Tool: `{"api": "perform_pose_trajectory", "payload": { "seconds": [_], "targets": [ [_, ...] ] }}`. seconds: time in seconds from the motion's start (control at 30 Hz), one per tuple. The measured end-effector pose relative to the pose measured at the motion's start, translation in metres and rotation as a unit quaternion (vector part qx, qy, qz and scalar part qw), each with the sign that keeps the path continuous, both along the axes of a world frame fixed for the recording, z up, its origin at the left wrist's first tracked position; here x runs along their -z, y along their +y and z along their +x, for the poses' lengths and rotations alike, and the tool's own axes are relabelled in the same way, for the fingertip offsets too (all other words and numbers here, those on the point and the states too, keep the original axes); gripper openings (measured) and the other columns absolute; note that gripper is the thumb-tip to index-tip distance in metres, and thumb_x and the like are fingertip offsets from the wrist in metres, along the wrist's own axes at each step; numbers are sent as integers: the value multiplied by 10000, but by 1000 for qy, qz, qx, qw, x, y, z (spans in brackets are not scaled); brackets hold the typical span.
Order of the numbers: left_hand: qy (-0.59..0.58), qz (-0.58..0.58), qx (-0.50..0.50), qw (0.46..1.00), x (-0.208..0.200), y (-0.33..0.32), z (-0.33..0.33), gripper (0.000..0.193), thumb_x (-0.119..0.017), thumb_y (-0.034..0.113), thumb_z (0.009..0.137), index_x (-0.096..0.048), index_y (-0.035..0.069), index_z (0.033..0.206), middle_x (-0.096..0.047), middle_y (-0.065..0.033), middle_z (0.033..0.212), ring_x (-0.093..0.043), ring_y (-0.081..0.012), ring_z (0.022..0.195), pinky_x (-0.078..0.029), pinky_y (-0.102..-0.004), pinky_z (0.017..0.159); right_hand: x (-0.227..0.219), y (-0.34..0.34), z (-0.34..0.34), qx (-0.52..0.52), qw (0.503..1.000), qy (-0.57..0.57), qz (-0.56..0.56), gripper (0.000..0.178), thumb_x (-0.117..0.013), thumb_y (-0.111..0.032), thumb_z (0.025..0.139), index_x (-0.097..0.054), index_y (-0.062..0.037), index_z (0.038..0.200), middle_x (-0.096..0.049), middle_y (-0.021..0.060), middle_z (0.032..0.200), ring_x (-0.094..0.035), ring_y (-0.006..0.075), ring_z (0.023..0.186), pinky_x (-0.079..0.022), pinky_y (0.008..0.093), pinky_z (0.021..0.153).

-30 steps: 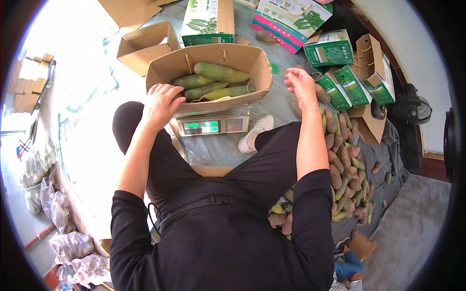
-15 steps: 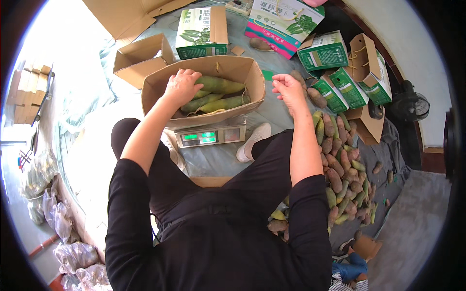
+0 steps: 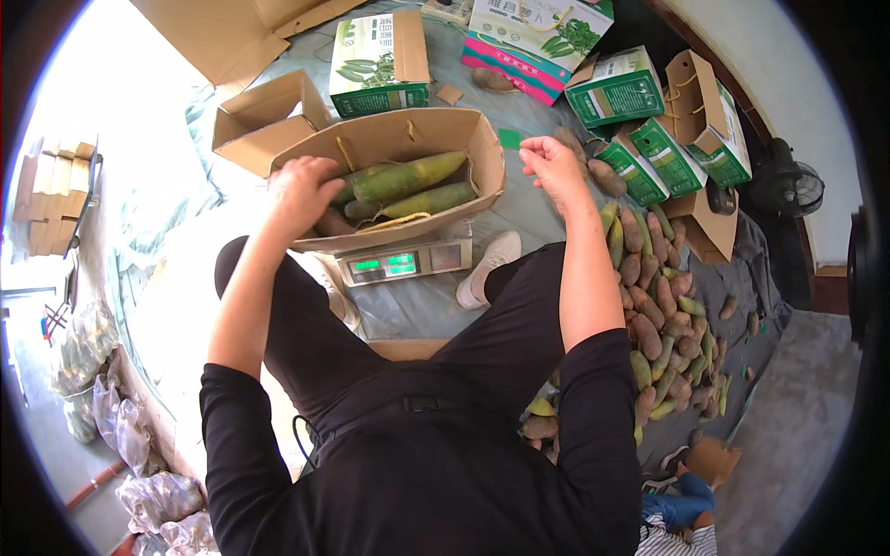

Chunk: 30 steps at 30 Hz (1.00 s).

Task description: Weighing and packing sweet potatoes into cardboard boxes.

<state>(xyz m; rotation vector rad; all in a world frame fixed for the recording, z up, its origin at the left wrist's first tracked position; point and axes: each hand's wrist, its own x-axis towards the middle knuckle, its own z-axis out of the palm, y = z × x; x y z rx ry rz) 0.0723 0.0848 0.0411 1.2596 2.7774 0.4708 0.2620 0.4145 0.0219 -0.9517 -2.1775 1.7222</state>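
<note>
Since the earlier frames, the left hand (image 3: 301, 190) has slid from the near rim down into the box (image 3: 482, 162), and the right hand (image 3: 552, 165) has come in from farther right to hover just off the box's right wall.

Left fingers curl down among the shoots (image 3: 408, 176) at the box's left end; whether they grip one I cannot tell, since the hand hides its own fingertips. Right fingers are loosely bent and narrow, pinching at most something too small to make out, touching nothing else.

The box stands on the scale (image 3: 403, 264), its near wall overhanging the green display. Shoots lie lengthwise inside it, tips toward the right wall.

As a judgement: settling the shoots goes best with the left hand pressing lightly, because a push on the near wall would tilt the box off the scale and spoil the reading. The right hand would do well to steady the right wall first.

Room is tight right of the box, where a pile (image 3: 654, 306) of loose shoots begins near the knee. Beyond the box's far wall stand printed cartons (image 3: 380, 56); left of it an open carton (image 3: 260, 120) sits close.
</note>
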Motion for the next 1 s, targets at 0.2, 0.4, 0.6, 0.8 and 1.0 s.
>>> {"api": "perform_pose_trajectory", "payload": {
  "seconds": [0.2,0.4,0.6,0.8,1.0],
  "targets": [
    [64,-111,-206,970,-25,-37,-43,390,-622,381,823,-653,52,1030,-651,-129,990,-605,-310,943,-454,-409,849,23,8,-8,-18,982,-68,177,348,-689,-357,788,-652,-17,848,-656,86,760,-600,172,692,-464,310,627],
    [-236,-206,-185,931,20,-74,-73,631,-586,582,795,-682,-42,809,-670,-168,730,-663,-276,708,-522,-377,673,1,-16,-31,-120,895,-266,337,540,-624,-542,731,-665,-14,835,-656,200,823,-634,345,798,-474,432,704],
    [-315,-174,-148,921,72,-73,-77,356,-591,318,797,-674,4,651,-627,-103,553,-622,-187,465,-521,-324,473,2,-28,-44,-140,859,-317,377,429,-588,-415,732,-673,-39,920,-642,229,920,-609,395,926,-471,465,798],
    [-287,-233,-178,912,69,-70,-76,166,-594,147,753,-724,54,798,-691,-119,767,-682,-227,700,-539,-365,622,17,-17,-55,-151,859,-270,409,357,-568,-312,705,-661,-22,891,-625,250,889,-597,411,887,-462,465,761],
    [-287,-162,-252,910,24,-88,-71,314,-635,162,756,-683,65,1051,-646,-119,1130,-610,-267,1071,-482,-392,856,15,-18,-68,-138,885,-211,391,298,-561,-245,673,-617,35,759,-575,273,740,-574,418,717,-427,456,652]
  ]
}}
